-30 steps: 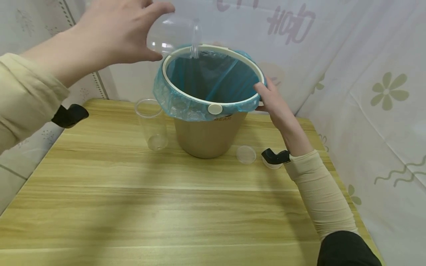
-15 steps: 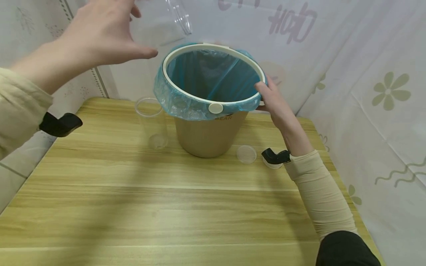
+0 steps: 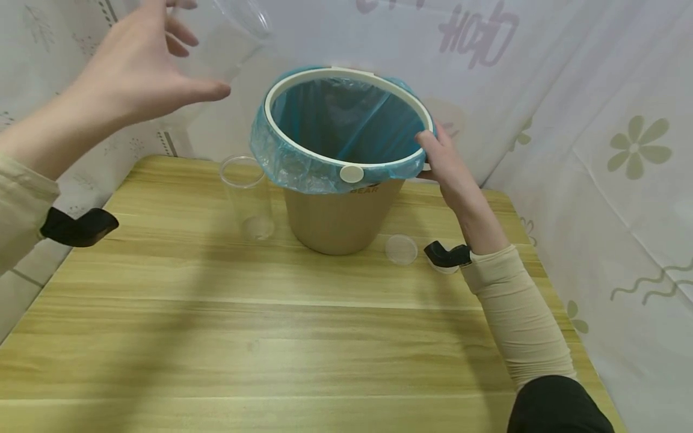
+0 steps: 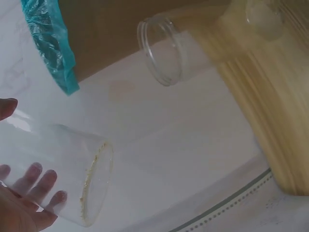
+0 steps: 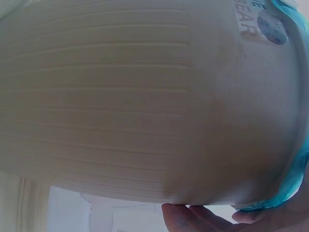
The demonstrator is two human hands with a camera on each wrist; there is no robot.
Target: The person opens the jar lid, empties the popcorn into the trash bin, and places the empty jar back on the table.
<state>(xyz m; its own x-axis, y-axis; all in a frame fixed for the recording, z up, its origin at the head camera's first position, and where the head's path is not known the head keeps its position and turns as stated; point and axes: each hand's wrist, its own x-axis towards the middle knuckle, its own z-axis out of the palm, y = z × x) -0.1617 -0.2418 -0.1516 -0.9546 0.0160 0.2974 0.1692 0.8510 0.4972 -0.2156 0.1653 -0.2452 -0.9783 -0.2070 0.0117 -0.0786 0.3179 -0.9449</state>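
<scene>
My left hand holds a clear plastic jar in the air, left of the bin and above the table; in the head view the top edge cuts part of it off. In the left wrist view the jar lies between thumb and fingers, with yellowish specks along its end edge. A beige bin, lined with a blue plastic bag, stands at the table's back. My right hand grips the bin's right rim, thumb on top. In the right wrist view, fingers touch the bin's outer wall.
A second clear jar stands upright, uncovered, just left of the bin. Two clear round lids lie to the right of it: one lid in plain sight, the other lid partly behind the black wrist mount. A patterned curtain surrounds the wooden table.
The left hand has drawn the jar away from over the bin's left rim, up and to the left, turning it from lying sideways. The right hand stays on the rim.
</scene>
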